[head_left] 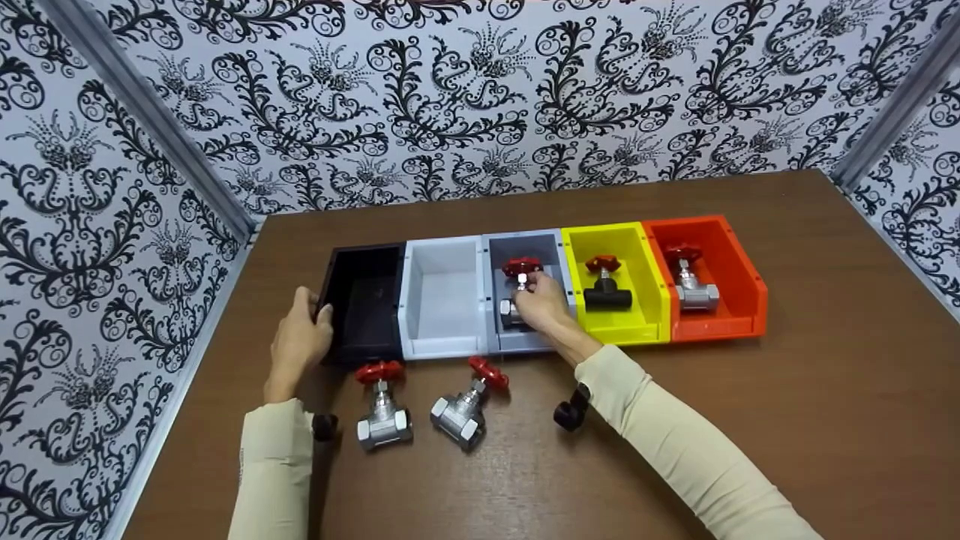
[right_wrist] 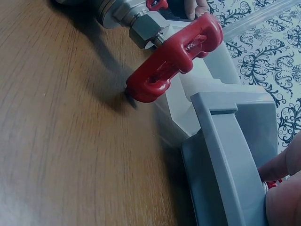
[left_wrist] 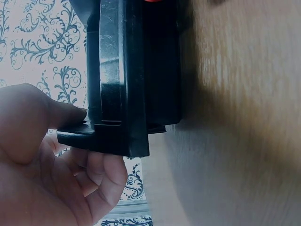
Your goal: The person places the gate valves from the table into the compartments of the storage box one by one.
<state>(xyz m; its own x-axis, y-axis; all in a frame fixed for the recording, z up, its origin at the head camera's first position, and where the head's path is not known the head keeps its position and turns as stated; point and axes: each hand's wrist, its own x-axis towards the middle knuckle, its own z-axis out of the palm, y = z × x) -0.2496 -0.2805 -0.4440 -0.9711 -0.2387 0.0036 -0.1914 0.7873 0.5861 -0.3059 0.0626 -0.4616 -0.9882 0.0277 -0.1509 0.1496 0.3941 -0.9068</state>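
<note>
At the left end of a joined row of bins, my left hand [head_left: 298,337] grips the side rim of the black bin [head_left: 367,319]. The left wrist view shows the thumb over the rim [left_wrist: 75,134] and the fingers curled beneath it. My right hand [head_left: 546,304] reaches into the grey bin [head_left: 525,343] and holds a metal valve [head_left: 521,267] with a red handwheel by its stem. That valve stands wheel toward the back, its body partly hidden by the hand. In the right wrist view, the bin wall [right_wrist: 221,155] covers most of it.
Two silver valves [head_left: 384,426] with red wheels lie before the bins. A white bin [head_left: 448,307] adjoins the black one. The yellow bin [head_left: 651,322] holds a black-bodied valve [head_left: 609,297]; the orange-red bin [head_left: 739,289] holds a silver valve [head_left: 697,295]. Patterned walls bound the table.
</note>
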